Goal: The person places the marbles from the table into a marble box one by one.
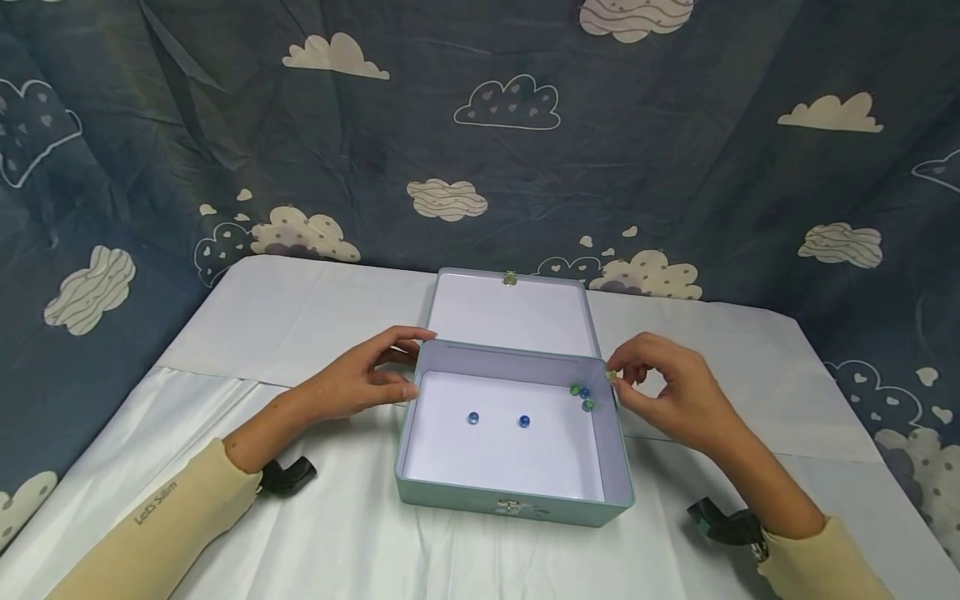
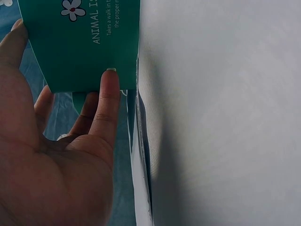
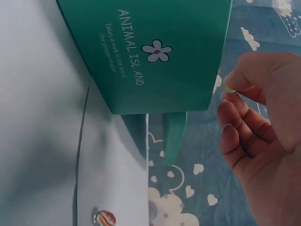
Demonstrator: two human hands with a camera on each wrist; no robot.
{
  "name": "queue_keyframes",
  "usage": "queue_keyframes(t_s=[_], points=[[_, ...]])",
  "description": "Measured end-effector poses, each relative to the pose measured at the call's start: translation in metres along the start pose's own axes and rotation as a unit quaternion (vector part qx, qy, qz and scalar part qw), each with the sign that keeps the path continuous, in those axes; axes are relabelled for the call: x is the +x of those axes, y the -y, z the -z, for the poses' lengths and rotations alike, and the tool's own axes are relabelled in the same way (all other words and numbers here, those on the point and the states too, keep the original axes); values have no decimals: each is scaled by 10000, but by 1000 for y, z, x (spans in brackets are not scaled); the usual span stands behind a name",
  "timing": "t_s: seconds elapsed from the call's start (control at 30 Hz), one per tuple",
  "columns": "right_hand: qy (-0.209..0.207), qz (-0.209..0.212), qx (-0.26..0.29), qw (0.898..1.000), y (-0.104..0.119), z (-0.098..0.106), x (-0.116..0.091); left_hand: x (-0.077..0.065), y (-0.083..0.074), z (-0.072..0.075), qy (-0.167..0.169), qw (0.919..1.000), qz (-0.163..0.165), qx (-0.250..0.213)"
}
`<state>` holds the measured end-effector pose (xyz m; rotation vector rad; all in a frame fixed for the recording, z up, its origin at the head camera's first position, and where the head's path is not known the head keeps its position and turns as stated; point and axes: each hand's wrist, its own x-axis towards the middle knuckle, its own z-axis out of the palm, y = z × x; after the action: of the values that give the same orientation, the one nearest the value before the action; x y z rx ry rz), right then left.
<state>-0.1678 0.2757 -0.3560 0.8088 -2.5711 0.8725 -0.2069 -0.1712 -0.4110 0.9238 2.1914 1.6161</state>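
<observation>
A green tin box [image 1: 510, 496] stands with its lid [image 1: 510, 308] laid back behind it. Thumb and index finger of my right hand [image 1: 671, 392] pinch a yellow-green marble [image 1: 611, 376] at the box's right rim. Inside lie a pale blue marble [image 1: 473, 417] and a dark blue marble [image 1: 524, 422] near the middle. Two green marbles and another blue marble [image 1: 585, 392] cluster by the right wall. My left hand [image 1: 348, 379] touches the box's left side with fingers extended, thumb on the wall [image 2: 94, 47] and index finger at the back corner.
A white cloth [image 1: 322, 517] covers the table. In the right wrist view a red, yellow and white striped marble [image 3: 104, 218] lies on the cloth beyond the box. A dark curtain with cloud prints [image 1: 517, 200] hangs behind the table's far edge.
</observation>
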Motion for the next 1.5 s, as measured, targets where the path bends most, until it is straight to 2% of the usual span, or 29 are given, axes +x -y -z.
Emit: queue_keyframes(t_s=[0.27, 0.5, 0.9, 1.37, 1.5], points=[[133, -40, 62, 9999, -2, -6, 0, 0, -3, -1, -24, 10000, 86, -12], [61, 40, 90, 9999, -3, -8, 0, -1, -4, 0, -17, 10000, 69, 5], [68, -42, -10, 10000, -8, -4, 0, -1, -2, 0, -7, 10000, 79, -33], [206, -420, -445, 9979, -50, 13, -9, 0, -3, 0, -11, 10000, 95, -23], [418, -797, -604, 9941, -63, 21, -13, 0, -3, 0, -4, 9999, 103, -20]])
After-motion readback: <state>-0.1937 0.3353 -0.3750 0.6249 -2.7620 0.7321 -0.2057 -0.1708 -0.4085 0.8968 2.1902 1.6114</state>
